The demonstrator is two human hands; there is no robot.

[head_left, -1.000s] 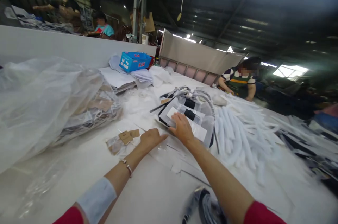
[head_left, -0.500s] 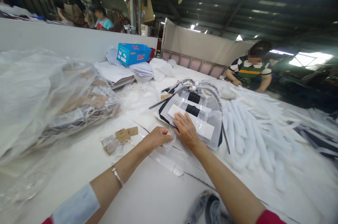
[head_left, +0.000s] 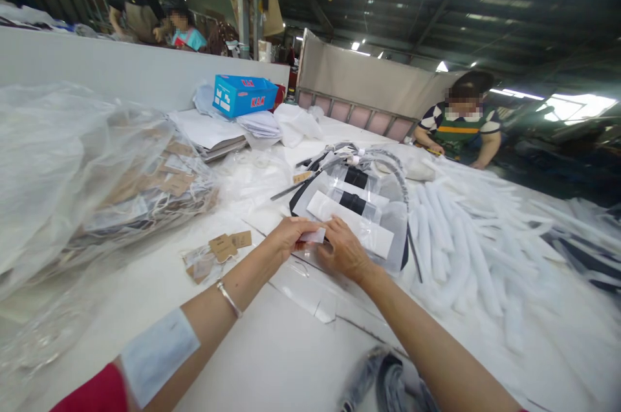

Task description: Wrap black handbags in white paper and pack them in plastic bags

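Note:
A grey and black bag (head_left: 303,205) with wrapped handles, clear plastic and white strips lies on the table. Just in front of it, my left hand (head_left: 290,237) is closed, pinching a small white slip (head_left: 314,235) between thumb and fingers. My right hand (head_left: 347,249) meets the slip's right end with bent fingers, beside the bag's front edge. What lies under those fingertips is partly hidden. Brown cardboard tags (head_left: 223,248) with clear packets rest to the left of my left forearm.
A large clear bag full of tags (head_left: 160,185) occupies the left side. Behind it are paper stacks (head_left: 208,129) and a blue box (head_left: 245,96). White padded tubes (head_left: 456,244) cover the right side. A wrapped strap (head_left: 383,379) lies near the front; a co-worker (head_left: 460,121) stands across the table.
My right hand has slid off the bag's white strip, drawn its fingers in and come down to my left hand. My left hand has lifted slightly, and the slip now shows clearly.

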